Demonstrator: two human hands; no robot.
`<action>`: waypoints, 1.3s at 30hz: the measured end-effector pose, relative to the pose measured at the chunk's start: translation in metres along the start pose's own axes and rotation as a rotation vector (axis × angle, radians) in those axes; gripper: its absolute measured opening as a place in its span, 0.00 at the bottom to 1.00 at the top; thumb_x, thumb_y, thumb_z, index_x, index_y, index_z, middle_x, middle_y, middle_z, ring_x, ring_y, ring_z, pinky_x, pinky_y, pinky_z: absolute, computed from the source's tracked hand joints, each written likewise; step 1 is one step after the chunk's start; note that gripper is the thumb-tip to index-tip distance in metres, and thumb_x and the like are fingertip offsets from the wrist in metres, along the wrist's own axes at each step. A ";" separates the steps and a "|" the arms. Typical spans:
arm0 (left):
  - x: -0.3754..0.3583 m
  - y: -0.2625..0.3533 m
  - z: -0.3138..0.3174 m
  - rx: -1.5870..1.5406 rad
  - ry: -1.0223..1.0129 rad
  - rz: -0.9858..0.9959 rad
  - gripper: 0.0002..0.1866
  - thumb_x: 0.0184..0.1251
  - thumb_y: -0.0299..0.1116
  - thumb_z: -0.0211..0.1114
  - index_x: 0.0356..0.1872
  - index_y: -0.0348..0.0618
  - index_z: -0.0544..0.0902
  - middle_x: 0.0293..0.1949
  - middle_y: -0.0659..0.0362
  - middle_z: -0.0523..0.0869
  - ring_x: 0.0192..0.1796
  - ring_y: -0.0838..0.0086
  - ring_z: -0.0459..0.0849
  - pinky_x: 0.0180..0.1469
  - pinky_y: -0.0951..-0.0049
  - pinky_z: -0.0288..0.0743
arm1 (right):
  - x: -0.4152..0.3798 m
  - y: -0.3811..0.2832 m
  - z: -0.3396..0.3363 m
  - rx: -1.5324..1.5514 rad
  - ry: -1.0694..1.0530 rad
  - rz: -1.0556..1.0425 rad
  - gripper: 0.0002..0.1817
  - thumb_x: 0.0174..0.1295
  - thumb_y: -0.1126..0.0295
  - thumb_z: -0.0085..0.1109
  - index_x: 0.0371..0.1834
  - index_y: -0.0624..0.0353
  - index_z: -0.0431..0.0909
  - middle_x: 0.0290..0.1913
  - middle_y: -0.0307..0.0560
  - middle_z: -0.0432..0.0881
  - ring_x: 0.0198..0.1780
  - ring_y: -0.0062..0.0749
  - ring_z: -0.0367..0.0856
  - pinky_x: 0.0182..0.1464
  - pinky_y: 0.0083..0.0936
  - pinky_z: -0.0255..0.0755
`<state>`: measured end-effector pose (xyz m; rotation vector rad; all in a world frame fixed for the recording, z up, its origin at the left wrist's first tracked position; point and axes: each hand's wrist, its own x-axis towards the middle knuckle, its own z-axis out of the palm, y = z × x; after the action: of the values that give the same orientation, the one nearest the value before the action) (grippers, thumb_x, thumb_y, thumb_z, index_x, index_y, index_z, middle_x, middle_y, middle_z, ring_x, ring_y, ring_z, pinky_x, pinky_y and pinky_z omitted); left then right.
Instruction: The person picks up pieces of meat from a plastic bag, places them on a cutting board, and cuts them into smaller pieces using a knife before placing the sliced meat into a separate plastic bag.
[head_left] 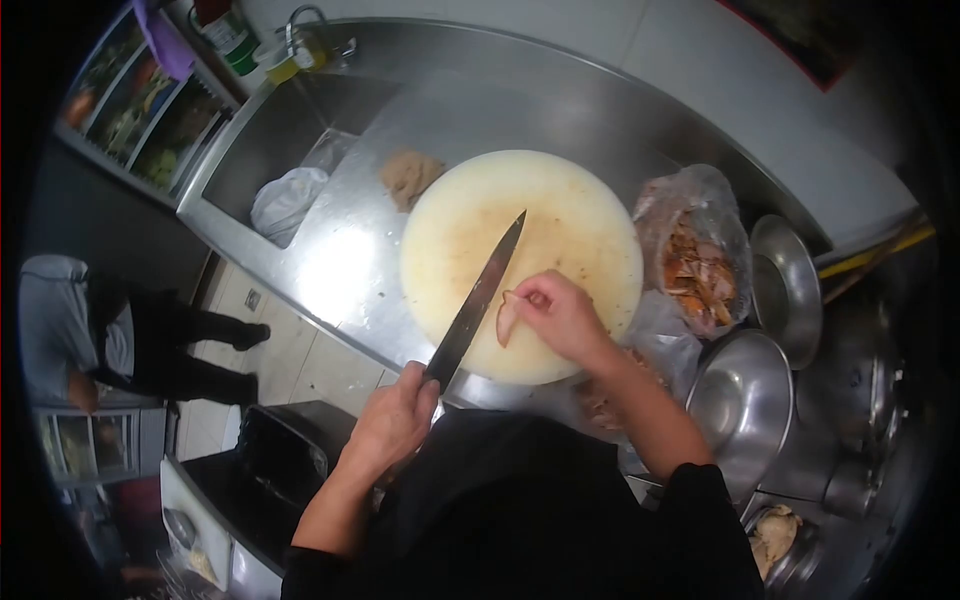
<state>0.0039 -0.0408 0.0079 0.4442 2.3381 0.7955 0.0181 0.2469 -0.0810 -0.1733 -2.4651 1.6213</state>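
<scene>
Head view showed the left hand (pixel 392 420) wrapped tight around the handle of a long knife (pixel 478 296), wrist low near the body, so the blade lay flat and angled away across the round cutting board (pixel 520 262), its tip resting near the board's middle. That kept the edge parked clear of the other hand. The right hand (pixel 558 315) reached in from the right with the forearm slanting across the near rim, fingers pinched on a pale slice of meat (pixel 507 320) which sat on the near part of the board, just beside the blade. Its grip looked narrow, thumb and fingertips closed on the slice's upper edge.

Beyond the board lay a tan lump of food (pixel 409 177) on the steel counter (pixel 340 250). To the right sat a clear bag of orange-brown pieces (pixel 695 262) and steel bowls (pixel 742 400). At far left another person (pixel 90 335) stood on the floor.
</scene>
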 end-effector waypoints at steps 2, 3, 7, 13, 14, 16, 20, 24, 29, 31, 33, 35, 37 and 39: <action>-0.012 -0.002 -0.011 0.083 0.002 -0.002 0.14 0.80 0.39 0.54 0.51 0.37 0.71 0.33 0.31 0.84 0.43 0.31 0.82 0.46 0.39 0.73 | -0.010 0.000 0.021 -0.433 0.126 -0.302 0.06 0.64 0.72 0.68 0.42 0.59 0.85 0.40 0.46 0.84 0.42 0.40 0.85 0.46 0.33 0.79; -0.016 -0.003 -0.014 0.120 0.005 0.003 0.14 0.80 0.39 0.54 0.50 0.36 0.71 0.33 0.31 0.84 0.43 0.31 0.82 0.46 0.39 0.73 | -0.008 -0.003 0.022 -0.387 0.098 -0.237 0.06 0.63 0.72 0.67 0.42 0.59 0.85 0.40 0.48 0.84 0.42 0.43 0.85 0.47 0.35 0.79; -0.031 -0.010 -0.014 0.131 -0.076 -0.058 0.13 0.79 0.39 0.55 0.47 0.36 0.72 0.32 0.32 0.84 0.42 0.32 0.82 0.45 0.40 0.74 | -0.011 -0.016 0.017 -0.302 0.020 -0.051 0.06 0.62 0.73 0.65 0.41 0.58 0.85 0.41 0.51 0.83 0.44 0.50 0.84 0.48 0.38 0.78; -0.040 -0.009 -0.017 0.200 -0.107 -0.072 0.13 0.79 0.39 0.57 0.45 0.38 0.72 0.30 0.35 0.84 0.41 0.34 0.83 0.44 0.41 0.74 | -0.011 -0.020 0.019 -0.346 -0.011 -0.032 0.06 0.61 0.72 0.66 0.40 0.58 0.83 0.40 0.53 0.82 0.44 0.53 0.83 0.49 0.41 0.78; -0.039 -0.008 -0.018 0.218 -0.109 -0.076 0.12 0.79 0.39 0.57 0.45 0.38 0.72 0.30 0.35 0.84 0.40 0.34 0.83 0.43 0.41 0.74 | -0.011 -0.021 0.019 -0.343 -0.013 -0.030 0.06 0.61 0.72 0.66 0.39 0.58 0.83 0.40 0.54 0.82 0.44 0.53 0.83 0.49 0.41 0.79; -0.038 -0.007 -0.019 0.242 -0.110 -0.080 0.12 0.79 0.39 0.56 0.45 0.38 0.72 0.30 0.35 0.84 0.40 0.34 0.83 0.43 0.40 0.73 | -0.011 -0.022 0.019 -0.344 -0.011 -0.022 0.06 0.61 0.72 0.67 0.39 0.58 0.83 0.40 0.54 0.82 0.44 0.54 0.83 0.49 0.42 0.79; -0.038 0.004 -0.024 0.261 -0.164 -0.133 0.13 0.80 0.40 0.54 0.47 0.38 0.71 0.31 0.33 0.84 0.42 0.33 0.83 0.46 0.39 0.74 | -0.012 -0.016 0.020 -0.390 0.014 -0.062 0.09 0.59 0.73 0.71 0.41 0.59 0.83 0.39 0.50 0.82 0.40 0.45 0.84 0.44 0.36 0.78; -0.044 0.013 -0.029 0.328 -0.228 -0.213 0.14 0.81 0.40 0.52 0.47 0.37 0.71 0.33 0.31 0.85 0.41 0.31 0.83 0.47 0.38 0.75 | -0.013 -0.012 0.021 -0.382 0.027 -0.103 0.09 0.58 0.73 0.70 0.41 0.59 0.83 0.39 0.50 0.82 0.41 0.48 0.84 0.45 0.38 0.78; -0.046 0.010 -0.039 0.105 -0.409 -0.312 0.15 0.83 0.40 0.51 0.44 0.35 0.70 0.30 0.37 0.85 0.30 0.48 0.87 0.38 0.50 0.79 | -0.012 -0.014 0.021 -0.398 0.021 -0.130 0.09 0.57 0.74 0.70 0.40 0.58 0.81 0.39 0.51 0.81 0.42 0.51 0.83 0.45 0.39 0.78; -0.044 0.007 -0.041 -0.033 -0.466 -0.367 0.15 0.84 0.41 0.51 0.43 0.36 0.70 0.28 0.45 0.84 0.26 0.60 0.87 0.34 0.58 0.79 | -0.012 -0.013 0.022 -0.392 0.027 -0.131 0.09 0.58 0.73 0.70 0.39 0.58 0.81 0.39 0.51 0.81 0.42 0.51 0.83 0.45 0.39 0.78; -0.042 -0.005 -0.037 -0.191 -0.496 -0.403 0.16 0.84 0.41 0.50 0.42 0.37 0.70 0.25 0.53 0.82 0.23 0.71 0.84 0.31 0.65 0.78 | -0.012 -0.013 0.021 -0.402 0.029 -0.124 0.09 0.58 0.73 0.69 0.40 0.58 0.82 0.39 0.51 0.81 0.43 0.51 0.83 0.45 0.39 0.78; -0.040 -0.004 -0.034 -0.220 -0.496 -0.389 0.16 0.84 0.42 0.50 0.41 0.37 0.70 0.25 0.57 0.80 0.21 0.73 0.82 0.31 0.68 0.78 | -0.013 -0.016 0.022 -0.423 0.026 -0.117 0.08 0.58 0.74 0.69 0.40 0.58 0.82 0.40 0.51 0.81 0.43 0.51 0.83 0.45 0.39 0.78; -0.039 -0.005 -0.031 -0.231 -0.482 -0.376 0.15 0.85 0.41 0.50 0.41 0.39 0.71 0.25 0.61 0.78 0.21 0.76 0.80 0.29 0.70 0.77 | -0.013 -0.017 0.022 -0.403 0.000 -0.121 0.07 0.60 0.74 0.66 0.41 0.59 0.81 0.43 0.52 0.80 0.46 0.53 0.83 0.47 0.42 0.79; -0.036 -0.008 -0.029 -0.216 -0.466 -0.360 0.13 0.85 0.39 0.50 0.41 0.41 0.71 0.25 0.62 0.76 0.21 0.78 0.78 0.27 0.73 0.75 | -0.013 -0.020 0.018 -0.347 -0.039 -0.149 0.07 0.60 0.74 0.65 0.41 0.59 0.81 0.44 0.53 0.79 0.47 0.53 0.82 0.49 0.42 0.79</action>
<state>0.0113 -0.0766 0.0370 0.0922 1.8047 0.6733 0.0268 0.2203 -0.0705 -0.0047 -2.6987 1.1413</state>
